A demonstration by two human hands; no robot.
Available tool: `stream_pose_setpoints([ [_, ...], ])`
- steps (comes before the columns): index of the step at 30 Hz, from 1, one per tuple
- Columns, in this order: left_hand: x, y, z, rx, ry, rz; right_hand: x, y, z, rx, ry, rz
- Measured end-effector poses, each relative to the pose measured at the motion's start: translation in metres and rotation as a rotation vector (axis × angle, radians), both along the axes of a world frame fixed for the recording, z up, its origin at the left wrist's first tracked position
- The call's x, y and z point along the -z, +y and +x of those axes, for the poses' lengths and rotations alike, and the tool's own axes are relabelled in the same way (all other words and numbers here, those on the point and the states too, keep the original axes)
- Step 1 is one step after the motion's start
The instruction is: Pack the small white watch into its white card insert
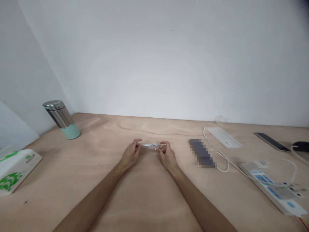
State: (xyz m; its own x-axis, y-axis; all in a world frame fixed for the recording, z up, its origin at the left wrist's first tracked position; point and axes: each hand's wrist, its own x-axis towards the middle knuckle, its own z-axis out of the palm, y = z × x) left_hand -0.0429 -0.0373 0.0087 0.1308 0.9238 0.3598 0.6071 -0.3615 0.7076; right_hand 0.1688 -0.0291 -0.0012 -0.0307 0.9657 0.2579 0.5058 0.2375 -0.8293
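A small, clear, shiny item (150, 146), perhaps a plastic packet, is stretched between my two hands just above the wooden table (149, 199). Its left end is pinched by the fingers of my left hand (131, 153). The fingers and thumb of my right hand (167, 154) are closed on its right end. What the item contains is too small to tell. A pixelated dark phone-like object (202, 153) lies to the right of my right hand.
A steel and mint-green flask (63, 120) stands at the back left, with a tissue pack (20, 169) nearer. On the right are a white pouch (224, 137), a dark phone (271, 141), a power strip (272, 188), white cables and a black object (301, 146). A wall rises behind.
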Motion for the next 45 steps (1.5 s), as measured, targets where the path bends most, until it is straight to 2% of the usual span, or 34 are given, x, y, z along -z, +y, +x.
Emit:
stream_pose_setpoints([
  [4, 0.001, 0.001, 0.001, 0.008, 0.093, 0.086, 0.0, 0.0, 0.0, 0.032, -0.041, -0.007],
  [9, 0.003, 0.0, 0.001, -0.024, 0.156, 0.074, -0.003, -0.001, 0.001, 0.059, -0.058, -0.001],
  [14, 0.004, -0.001, 0.001, 0.02, 0.255, 0.08, -0.006, -0.004, 0.0, 0.025, -0.129, 0.005],
  [17, 0.004, -0.001, 0.002, -0.002, 0.28, 0.073, -0.003, -0.003, 0.0, -0.015, -0.094, 0.02],
  [22, 0.006, 0.0, 0.003, 0.03, 0.318, 0.105, 0.002, 0.001, 0.0, -0.046, -0.075, 0.01],
  [33, 0.004, -0.003, 0.003, 0.034, 0.381, 0.149, -0.003, -0.005, -0.003, -0.01, -0.308, 0.092],
  [40, 0.0, -0.005, 0.004, 0.085, 0.417, 0.089, -0.005, -0.007, -0.003, -0.045, -0.356, 0.128],
  [45, -0.002, -0.003, 0.004, 0.064, 0.413, 0.049, -0.011, -0.008, -0.001, 0.036, -0.382, 0.143],
])
